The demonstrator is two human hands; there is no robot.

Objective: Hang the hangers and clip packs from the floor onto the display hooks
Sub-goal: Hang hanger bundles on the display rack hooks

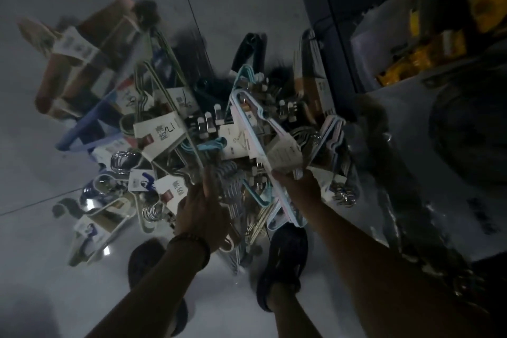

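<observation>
A heap of hanger packs (175,129) and clip packs (208,122) lies on the pale tiled floor (68,90) below me. My left hand (200,211) reaches down into the heap, and its fingers curl round the hooks of a wire hanger bundle (164,96) with a white label. My right hand (299,186) grips the lower end of a pastel pink and blue hanger bundle (263,129) with a paper label. The frame is dim and blurred, so finger detail is poor.
My two feet in dark shoes (282,258) stand at the near edge of the heap. Wooden hanger packs (82,63) lie at the far left. A dark shelf base (329,22) and yellow packs (439,22) are at the upper right, plastic-wrapped goods (439,173) at the right.
</observation>
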